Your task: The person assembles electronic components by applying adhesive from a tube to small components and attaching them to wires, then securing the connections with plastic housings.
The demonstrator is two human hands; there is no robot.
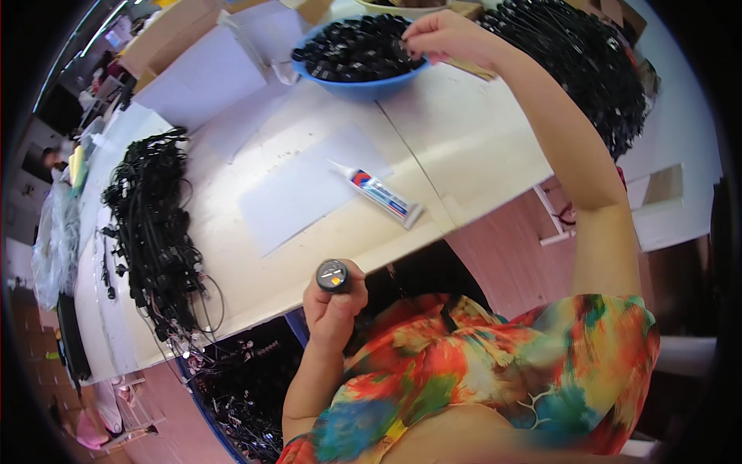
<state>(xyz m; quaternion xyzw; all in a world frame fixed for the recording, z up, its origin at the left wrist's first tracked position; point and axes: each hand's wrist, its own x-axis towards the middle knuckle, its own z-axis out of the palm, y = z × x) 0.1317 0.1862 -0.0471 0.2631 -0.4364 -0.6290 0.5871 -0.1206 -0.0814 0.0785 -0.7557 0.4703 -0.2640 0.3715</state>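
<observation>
My left hand (334,305) holds a small black cylinder part (333,275) upright near the table's front edge, its round open end with metal contacts facing up. Far across the table, my right hand (444,35) reaches into a blue bowl (363,87) full of small black caps (352,48), fingertips pinched on one at the bowl's right rim. A white glue tube (379,193) with a blue and red label lies on a white paper sheet (301,189) between the two hands.
A heap of black wired parts (154,232) lies at the table's left. Another big pile of black cords (580,58) sits at the far right. Cardboard boxes (174,31) stand at the back left. A bin of black parts (247,387) is under the table.
</observation>
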